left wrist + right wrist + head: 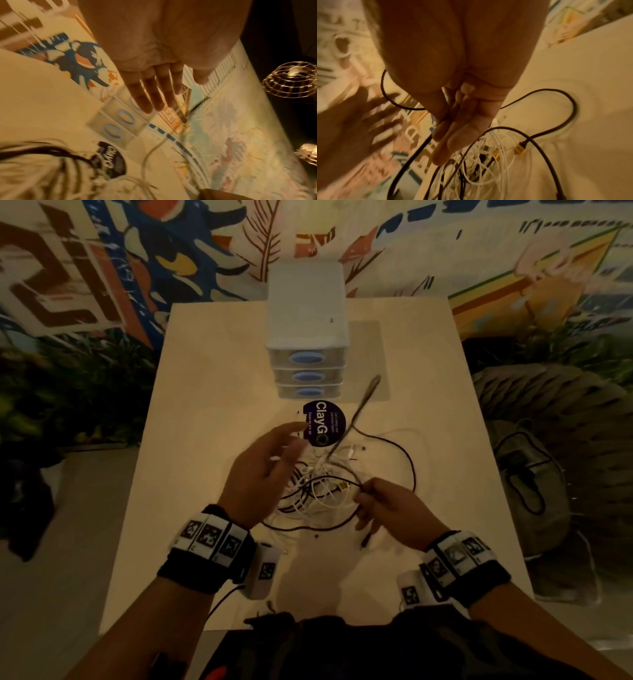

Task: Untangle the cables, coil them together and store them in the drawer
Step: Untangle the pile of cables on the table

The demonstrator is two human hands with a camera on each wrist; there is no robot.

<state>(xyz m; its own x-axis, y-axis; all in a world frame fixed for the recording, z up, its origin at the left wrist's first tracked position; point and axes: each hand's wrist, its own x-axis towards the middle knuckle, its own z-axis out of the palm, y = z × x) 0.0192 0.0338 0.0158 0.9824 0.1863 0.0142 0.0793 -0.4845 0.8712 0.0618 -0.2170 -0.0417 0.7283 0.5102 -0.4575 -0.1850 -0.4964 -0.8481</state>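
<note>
A: What's on the left?
B: The left hand (263, 474) hovers above the table (212, 392), fingers straight and spread, gripping nothing

A: And in the middle?
B: A tangle of white and black cables (322, 487) lies on the table, just in front of a round ClayGo sticker (323, 423) and the closed three-drawer plastic organizer (306, 337)

A: The right?
B: The right hand (390, 508) pinches a black cable (553, 94) lifted from the tangle; its gold-tipped plugs (519, 147) rest among the white cables
</note>
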